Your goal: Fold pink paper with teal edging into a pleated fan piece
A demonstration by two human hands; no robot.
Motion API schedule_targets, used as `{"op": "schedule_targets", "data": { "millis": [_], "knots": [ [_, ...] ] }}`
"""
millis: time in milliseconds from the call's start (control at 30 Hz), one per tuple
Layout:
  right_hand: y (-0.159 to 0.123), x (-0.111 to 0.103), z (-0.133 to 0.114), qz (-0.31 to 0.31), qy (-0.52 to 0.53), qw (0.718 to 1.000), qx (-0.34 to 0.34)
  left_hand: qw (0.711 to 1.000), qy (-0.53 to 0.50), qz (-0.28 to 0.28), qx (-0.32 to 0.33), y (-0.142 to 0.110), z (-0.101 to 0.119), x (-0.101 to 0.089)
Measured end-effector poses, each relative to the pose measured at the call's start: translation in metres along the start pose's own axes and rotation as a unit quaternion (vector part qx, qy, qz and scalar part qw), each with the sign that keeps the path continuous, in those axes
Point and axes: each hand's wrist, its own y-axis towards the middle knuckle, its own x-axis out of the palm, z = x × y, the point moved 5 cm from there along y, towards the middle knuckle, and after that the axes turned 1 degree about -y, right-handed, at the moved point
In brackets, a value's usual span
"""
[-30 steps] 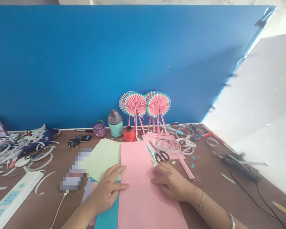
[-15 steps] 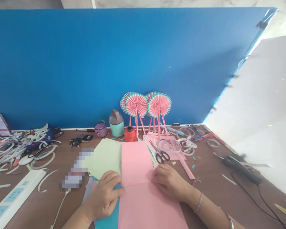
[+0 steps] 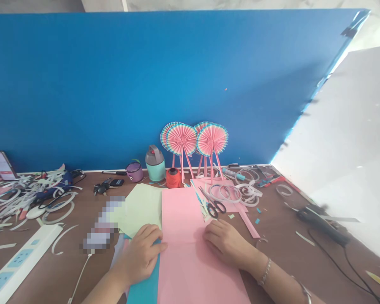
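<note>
The pink sheet (image 3: 190,270) lies mid-way across the surface (image 3: 288,266), its long sides running toward the back edge. The left hand's (image 3: 142,253) fingers are loosely bent, thumb at the sheet's left side; the right hand's (image 3: 226,244) fingers curl onto its right side. Whether either grips paper, I cannot tell. Teal paper (image 3: 144,291) shows alongside, scissors (image 3: 216,208) lie beyond the right hand, and paper fans (image 3: 181,139) stand near the back edge.

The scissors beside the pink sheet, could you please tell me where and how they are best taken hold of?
I'd take the scissors by the black handle loops, probably from the near side with the right hand: the loops lie just beyond that hand, with the blades pointing away.
</note>
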Motion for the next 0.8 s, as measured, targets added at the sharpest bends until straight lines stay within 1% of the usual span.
{"op": "schedule_targets", "data": {
  "millis": [133,233,300,367,400,433,500,567,600,667,733,800],
  "knots": [
    [0.001,0.001,-0.003,-0.006,-0.037,0.999,-0.017,1.000,0.009,0.011,0.000,0.001,-0.001,0.000],
    [0.001,0.002,-0.004,0.014,-0.050,0.998,-0.025,0.999,0.004,0.046,-0.014,0.001,-0.009,-0.003],
    [0.002,0.001,-0.004,0.043,-0.042,0.998,-0.024,0.995,-0.002,0.090,-0.042,0.000,-0.016,-0.010],
    [0.002,-0.005,0.000,0.091,-0.010,0.996,-0.007,0.987,-0.016,0.136,-0.084,0.001,-0.021,-0.021],
    [0.003,-0.009,0.003,0.120,0.017,0.993,0.009,0.983,-0.030,0.147,-0.108,0.002,-0.022,-0.027],
    [0.003,-0.013,0.006,0.151,0.049,0.987,0.028,0.980,-0.046,0.146,-0.128,0.004,-0.021,-0.032],
    [0.003,-0.023,0.012,0.209,0.115,0.969,0.064,0.976,-0.092,0.093,-0.175,0.011,-0.016,-0.038],
    [0.004,-0.031,0.014,0.247,0.157,0.953,0.080,0.960,-0.157,0.005,-0.232,0.020,-0.008,-0.036],
    [0.005,-0.034,0.013,0.259,0.162,0.949,0.079,0.943,-0.197,-0.026,-0.268,0.024,-0.003,-0.034],
    [0.007,-0.038,0.007,0.273,0.149,0.948,0.064,0.901,-0.296,-0.068,-0.308,0.035,0.008,-0.025],
    [0.008,-0.040,-0.002,0.277,0.116,0.953,0.038,0.864,-0.374,-0.073,-0.331,0.048,0.018,-0.014],
    [0.008,-0.039,-0.011,0.272,0.071,0.960,0.012,0.844,-0.397,-0.036,-0.358,0.057,0.020,-0.006]
  ]
}}
